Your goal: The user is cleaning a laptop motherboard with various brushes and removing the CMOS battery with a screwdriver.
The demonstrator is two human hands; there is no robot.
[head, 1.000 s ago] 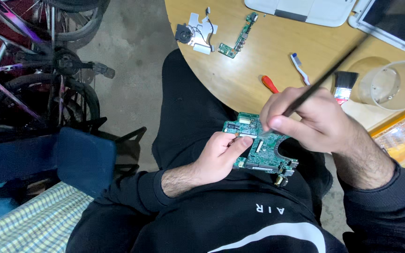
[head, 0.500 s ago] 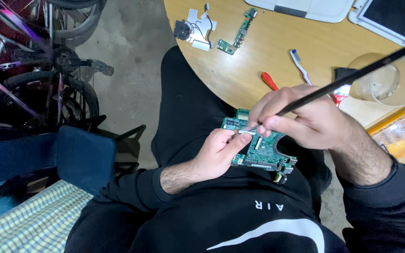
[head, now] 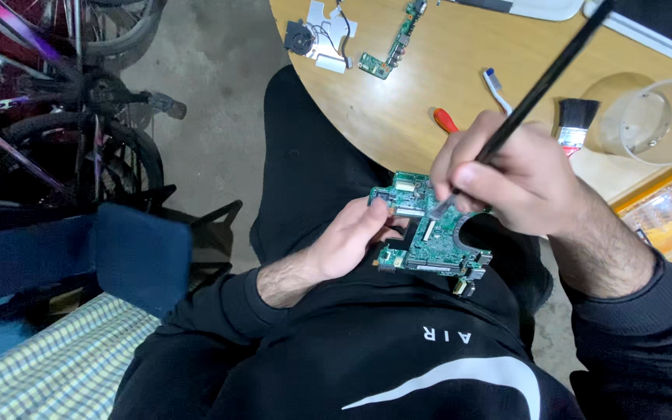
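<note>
A seated person's left hand (head: 351,245) grips a green circuit board (head: 429,233) over the lap, beside a round wooden table (head: 398,109). The right hand (head: 515,175) pinches a long black brush (head: 538,85), its tip touching the board.

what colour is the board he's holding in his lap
Green, with silver and white parts on it. The board shows best in the head view, held by the left hand.
</note>
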